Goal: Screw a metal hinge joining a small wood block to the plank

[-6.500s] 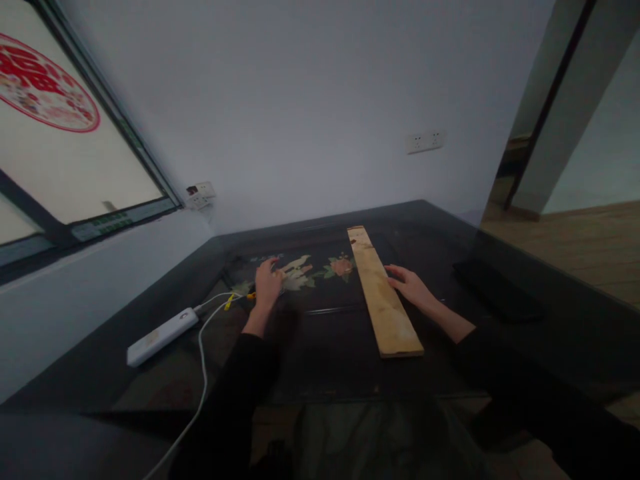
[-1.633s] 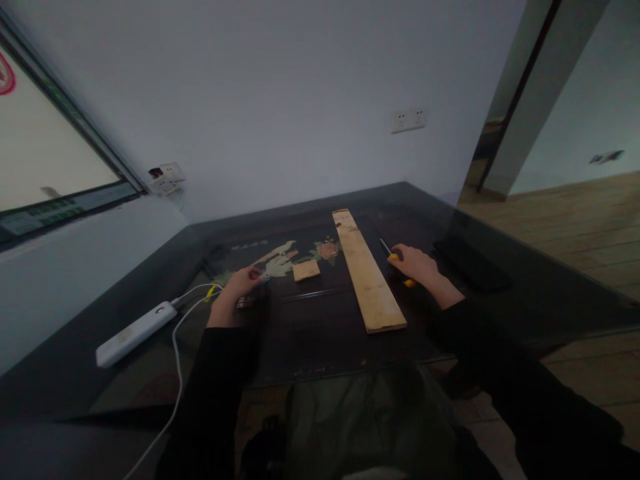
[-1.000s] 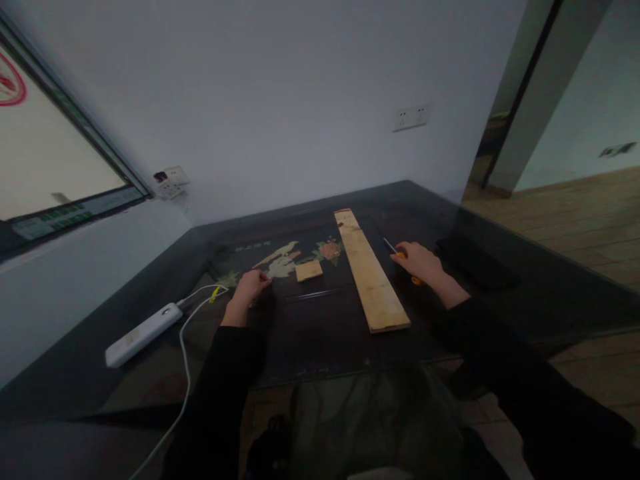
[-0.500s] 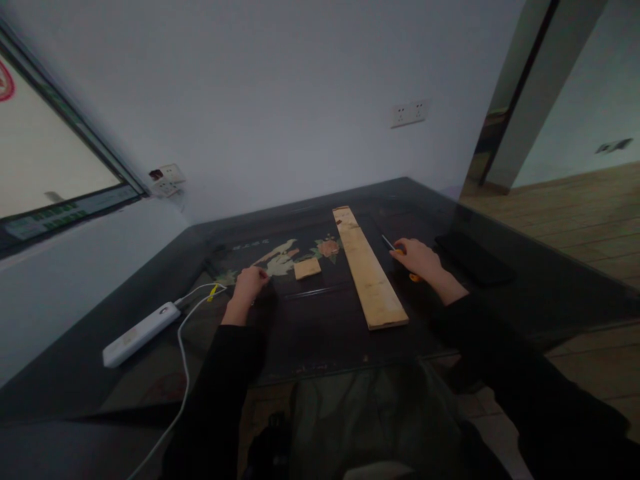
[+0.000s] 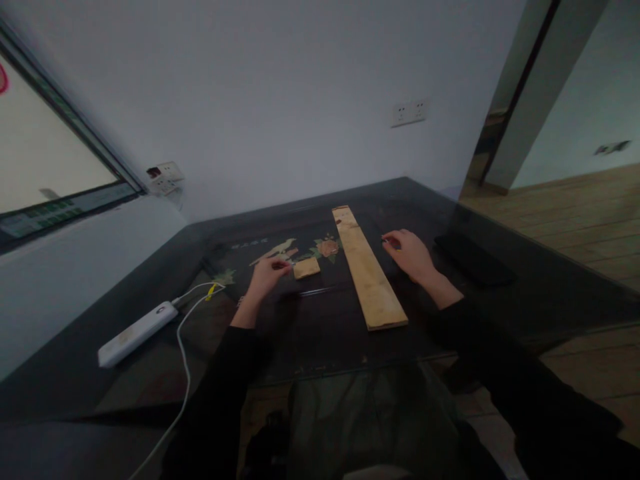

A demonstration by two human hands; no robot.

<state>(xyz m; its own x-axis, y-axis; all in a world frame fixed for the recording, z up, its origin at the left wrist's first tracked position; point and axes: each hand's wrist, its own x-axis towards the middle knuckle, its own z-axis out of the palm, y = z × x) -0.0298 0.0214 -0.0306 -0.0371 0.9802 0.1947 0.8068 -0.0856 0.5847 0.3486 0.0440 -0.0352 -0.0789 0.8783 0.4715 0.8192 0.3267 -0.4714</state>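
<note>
A long pale wooden plank [image 5: 369, 267] lies lengthwise on the dark glass-topped table [image 5: 330, 333]. Left of it sits a small wooden block [image 5: 307, 267]. My left hand [image 5: 267, 275] rests just left of the block. Its fingertips are pinched on something too small to make out. My right hand [image 5: 411, 255] lies on the table right of the plank, curled over a screwdriver [image 5: 387, 239]. Only the screwdriver's dark tip shows past the fingers.
A white power bank [image 5: 133, 332] with a white cable [image 5: 184, 360] and a yellow tie lies at the left. A dark flat object [image 5: 475, 260] lies at the right. A bird and flower picture [image 5: 327, 247] shows under the glass. Wall sockets [image 5: 410, 112] are behind.
My left hand has slid right to the small block. My right hand has shifted slightly up and left over the screwdriver, hiding its yellow handle. The block was not visible 6.5 s ago.
</note>
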